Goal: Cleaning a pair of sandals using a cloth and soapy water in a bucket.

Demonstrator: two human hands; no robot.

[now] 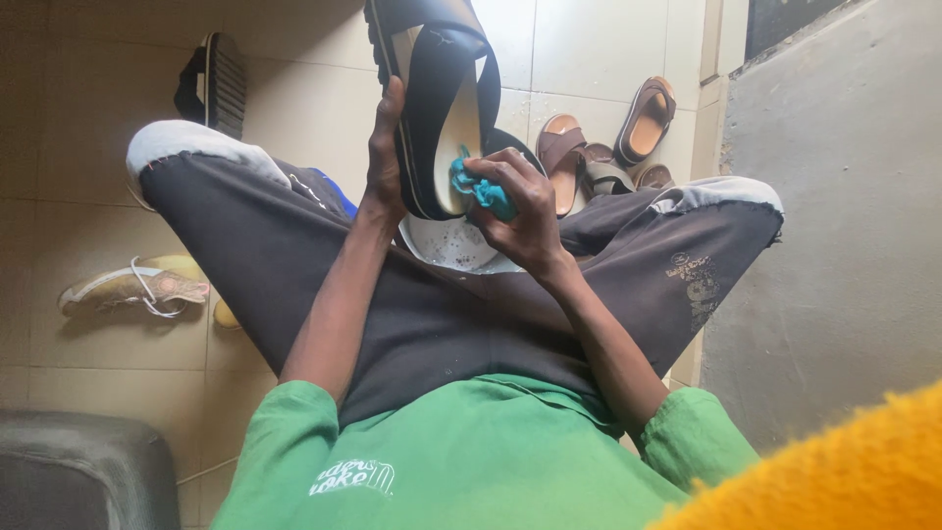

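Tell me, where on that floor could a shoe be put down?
Bare tiles lie between the black sandal and the worn sneaker. It is crowded ahead, where brown sandals and the white basin sit close together.

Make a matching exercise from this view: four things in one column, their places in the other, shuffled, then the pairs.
Things:
1. black sandal
2. teal cloth
3. white basin
4. yellowish shoe

Places:
A. on the floor by the left knee
B. held upright in the left hand
C. under the sandal, between the knees
D. pressed to the insole by the right hand

Pairs: 1-B, 2-D, 3-C, 4-A
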